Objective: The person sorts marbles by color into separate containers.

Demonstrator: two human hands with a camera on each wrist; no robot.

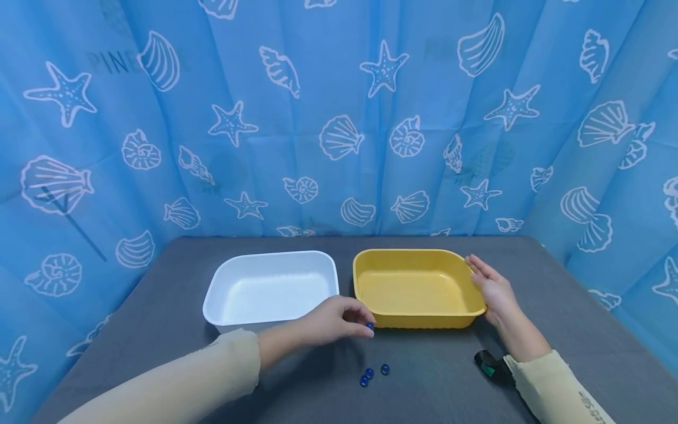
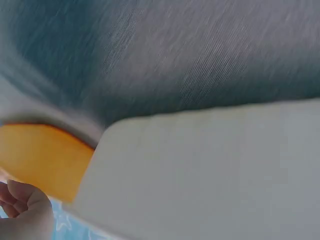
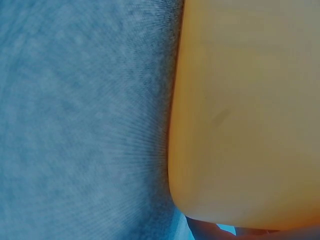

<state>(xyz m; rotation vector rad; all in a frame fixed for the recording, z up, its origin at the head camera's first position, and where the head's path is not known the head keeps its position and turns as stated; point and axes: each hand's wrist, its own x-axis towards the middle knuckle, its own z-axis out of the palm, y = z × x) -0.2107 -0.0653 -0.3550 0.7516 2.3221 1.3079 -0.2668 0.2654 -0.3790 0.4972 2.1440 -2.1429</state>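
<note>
My left hand [image 1: 339, 321] pinches a small, shiny, dark blue marble [image 1: 369, 325] between thumb and fingertips. It hovers over the cloth, just in front of the gap between the two basins. Below it on the cloth lie three more blue marbles [image 1: 369, 373], two of them close together and one a little to the right. Against the right end of the yellow basin [image 1: 424, 321] rests my right hand [image 1: 496, 293], fingers fairly straight along the outside of the wall. In the left wrist view the left hand [image 2: 27, 210] shows at the lower left; the marble is not visible there.
A white basin [image 1: 270, 255] stands left of the yellow one, a narrow gap between them. Both show bare bottoms. Grey cloth [image 1: 424, 377] covers the table. A dark strap with a black device [image 1: 489, 366] is by the right wrist. A blue shell-print curtain [image 1: 318, 176] hangs behind.
</note>
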